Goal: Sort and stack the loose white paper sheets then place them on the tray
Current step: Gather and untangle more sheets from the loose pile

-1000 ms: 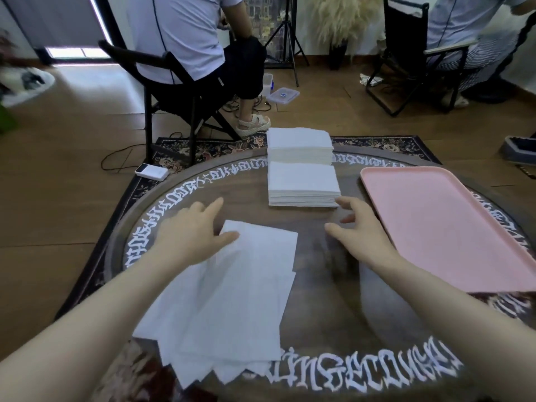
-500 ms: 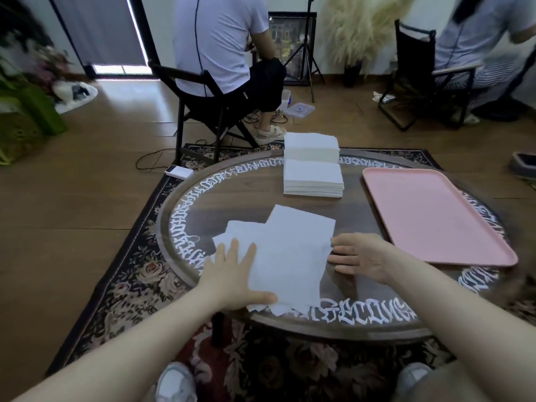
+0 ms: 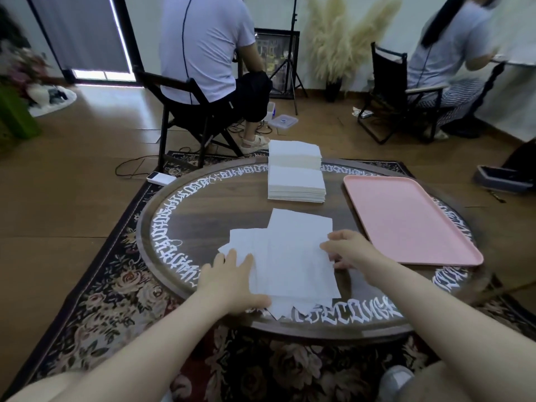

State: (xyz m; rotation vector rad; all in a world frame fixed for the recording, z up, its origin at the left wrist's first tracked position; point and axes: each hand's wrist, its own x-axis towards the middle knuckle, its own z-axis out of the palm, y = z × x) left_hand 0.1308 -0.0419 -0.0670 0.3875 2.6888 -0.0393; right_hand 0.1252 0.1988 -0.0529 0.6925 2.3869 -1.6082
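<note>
Loose sheets (image 3: 293,256) between left hand (image 3: 229,281), right hand (image 3: 346,250) (both touching edges).

sheets (image 3: 293,256): matt white paper | tray (image 3: 406,219): smooth pink plastic | table (image 3: 208,210): glossy wood

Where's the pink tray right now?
The pink tray lies empty on the right side of the round table, beside the person's right hand and right of the neat paper stacks.
</note>
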